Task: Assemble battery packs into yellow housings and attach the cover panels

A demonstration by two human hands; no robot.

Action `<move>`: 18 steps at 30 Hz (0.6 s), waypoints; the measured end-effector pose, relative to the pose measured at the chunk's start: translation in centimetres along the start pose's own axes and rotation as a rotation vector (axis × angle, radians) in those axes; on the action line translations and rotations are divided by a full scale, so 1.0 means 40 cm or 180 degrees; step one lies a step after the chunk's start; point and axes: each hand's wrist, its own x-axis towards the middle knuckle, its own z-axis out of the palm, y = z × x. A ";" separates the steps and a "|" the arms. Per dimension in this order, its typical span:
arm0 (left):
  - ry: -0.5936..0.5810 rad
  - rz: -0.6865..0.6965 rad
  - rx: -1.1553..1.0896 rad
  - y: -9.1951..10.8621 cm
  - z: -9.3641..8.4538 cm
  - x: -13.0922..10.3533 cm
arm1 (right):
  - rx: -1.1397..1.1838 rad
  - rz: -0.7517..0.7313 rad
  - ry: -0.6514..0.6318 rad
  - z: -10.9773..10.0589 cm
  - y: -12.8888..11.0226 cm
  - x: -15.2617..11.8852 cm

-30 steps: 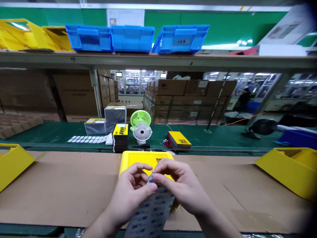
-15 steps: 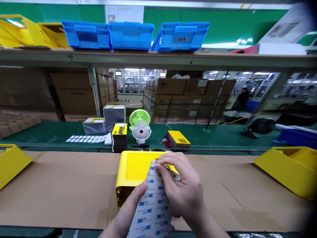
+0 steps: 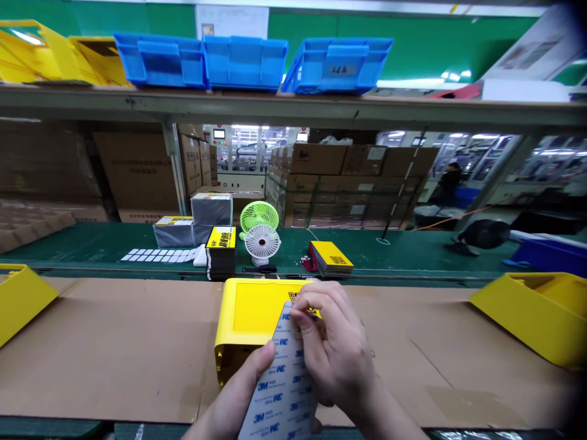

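An adhesive-backed sticker panel (image 3: 279, 385) with a white liner printed with blue 3M marks is tilted up in front of me. My left hand (image 3: 236, 388) grips it by the left edge, thumb on the liner; its other fingers are mostly hidden behind. My right hand (image 3: 342, 345) is closed in a pinch at the panel's top corner. Whether its fingertips hold the liner or the panel I cannot tell. Just behind both hands a yellow plastic housing (image 3: 254, 308) lies on the cardboard, with a dark opening facing me and a black code print partly covered by my right hand.
Yellow housings flank the cardboard (image 3: 137, 348) at left (image 3: 25, 299) and right (image 3: 536, 318). Beyond are stacked yellow cards (image 3: 332, 256), a black-and-yellow stack (image 3: 221, 253), a white fan (image 3: 262, 243) and a green fan (image 3: 259, 214). Blue bins (image 3: 245, 61) line the shelf above.
The panel's top corner and my right hand's pinch have shifted slightly down and right, uncovering more of the code print. My left hand keeps its hold.
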 end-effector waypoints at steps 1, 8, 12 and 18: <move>-0.0008 0.0023 0.0002 0.001 0.000 -0.001 | 0.0042 0.0082 0.0047 -0.001 -0.001 -0.001; 0.0097 0.0140 0.0314 0.002 0.004 -0.012 | 0.0409 0.0561 -0.0212 -0.024 -0.014 0.013; 0.0044 0.0111 0.0419 0.004 0.010 -0.017 | 0.0325 0.0269 -0.0323 -0.028 -0.017 0.016; 0.0056 0.0014 0.0392 -0.001 0.016 -0.024 | 0.0295 -0.0034 -0.0215 -0.026 -0.013 0.005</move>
